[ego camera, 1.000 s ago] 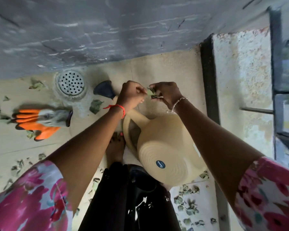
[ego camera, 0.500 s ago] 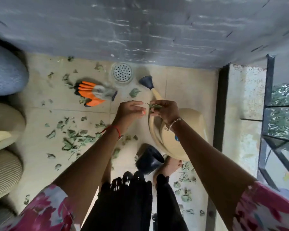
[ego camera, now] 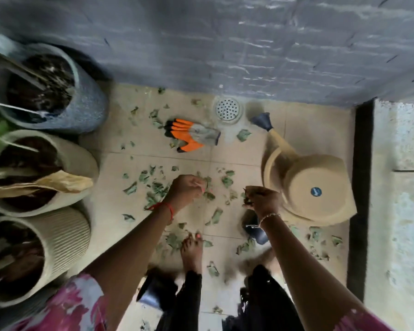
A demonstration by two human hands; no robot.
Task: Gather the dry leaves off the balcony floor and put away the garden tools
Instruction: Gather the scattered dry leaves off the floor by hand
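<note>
1. My right hand (ego camera: 262,201) is curled into a fist around a clump of leaves (ego camera: 250,195); dark bits poke out at the top of it. It hovers above the floor (ego camera: 308,130), just beside the watering can (ego camera: 316,187).
2. My left hand (ego camera: 185,191) is curled too, fingertips down among the litter. The picture is smeared there, so I cannot tell whether a leaf is pinched or only touched.
3. The dry leaves (ego camera: 153,189) lie scattered over the tiles, thickest under and between my hands. More lie around my bare foot (ego camera: 191,252) and along the right edge behind the can.
4. The tools are all out. The watering can lies on its side to my right, spout pointing toward the grey wall (ego camera: 249,44). The orange-fingered gloves (ego camera: 191,134) lie flat farther ahead, near the round drain (ego camera: 227,110).
5. Three planted pots (ego camera: 86,108) stand in a row along my left, well apart from the can.
6. I judge that I am in the gathering step and early in it: one handful collected, most of the litter down, no tool put away.
7. The next move, as I see it, calls for picking with the left and passing into the right until that fist is full.
8. The dry pieces look brittle, so a loose, cupped hold should suit them better than a hard squeeze.
9. I see no bin or bag here, so I cannot say where the handful will go.
</note>
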